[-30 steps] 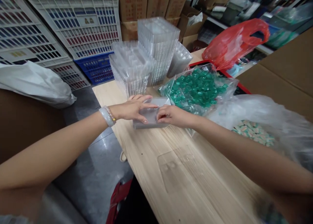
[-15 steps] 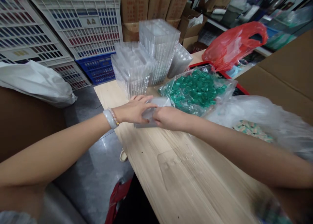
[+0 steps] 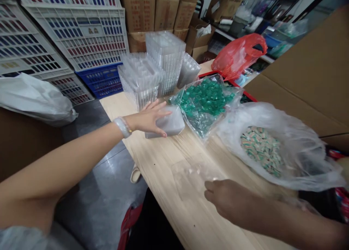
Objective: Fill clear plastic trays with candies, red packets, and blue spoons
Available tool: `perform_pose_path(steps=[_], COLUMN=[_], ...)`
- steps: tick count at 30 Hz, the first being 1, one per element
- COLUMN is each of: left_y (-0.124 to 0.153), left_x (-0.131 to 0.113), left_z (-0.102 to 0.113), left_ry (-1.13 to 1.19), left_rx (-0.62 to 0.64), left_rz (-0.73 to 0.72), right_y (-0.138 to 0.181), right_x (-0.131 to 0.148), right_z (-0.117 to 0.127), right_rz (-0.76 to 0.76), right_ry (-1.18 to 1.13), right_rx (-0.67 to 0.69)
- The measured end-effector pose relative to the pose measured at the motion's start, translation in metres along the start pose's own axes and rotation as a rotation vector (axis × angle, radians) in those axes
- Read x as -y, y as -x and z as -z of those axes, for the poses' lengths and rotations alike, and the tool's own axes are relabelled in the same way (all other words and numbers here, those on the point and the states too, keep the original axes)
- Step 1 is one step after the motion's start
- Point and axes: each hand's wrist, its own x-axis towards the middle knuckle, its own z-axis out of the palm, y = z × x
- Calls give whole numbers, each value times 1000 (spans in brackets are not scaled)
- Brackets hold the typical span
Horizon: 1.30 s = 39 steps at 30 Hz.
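**Left hand on a clear pack, right hand at a flat tray**

The left hand (image 3: 148, 119) lies spread and flat on a frosted clear pack (image 3: 171, 125), fingers stretched over its top and thumb along its near side, pressing rather than gripping. The pack rests on the wooden table (image 3: 160, 159), just beside a bag of green pieces (image 3: 205, 97). The right hand (image 3: 226, 201) is low and near, fingers loosely curled at the edge of a clear tray (image 3: 189, 173) lying flat on the table; I cannot tell whether it grips the tray. A bag of pale pieces (image 3: 261, 146) sits to the right. Stacks of clear trays (image 3: 141, 79) stand behind the pack, and a red bag (image 3: 237, 55) lies farther back.
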Motion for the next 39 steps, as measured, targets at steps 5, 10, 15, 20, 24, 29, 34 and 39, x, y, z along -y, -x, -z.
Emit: perform_pose_path(steps=[5, 10, 15, 20, 24, 29, 34, 39], left_y=[-20, -20, -23, -21, -20, -15, 16, 11], left_x=[9, 18, 27, 27, 17, 9, 7, 7], left_z=[-14, -7, -11, -11, -17, -19, 25, 18], left_ry=[-73, -67, -45, -52, -93, -67, 309, 89], left_rx=[103, 146, 126, 113, 67, -29, -164, -47], left_rz=[11, -8, -56, -68, -25, -10, -13, -6], right_y=[-53, -132, -156, -150, -148, -158, -83, 2], right_x=[-39, -107, -125, -128, -113, -87, -70, -23], right_z=[13, 74, 71, 76, 77, 93, 121, 25], right_rz=[-126, 17, 87, 92, 29, -78, -191, -116], right_ry=[-185, -332, -511, -525, -278, 143, 264, 136], right_rx=[-251, -562, -493, -428, -422, -263, -368, -114])
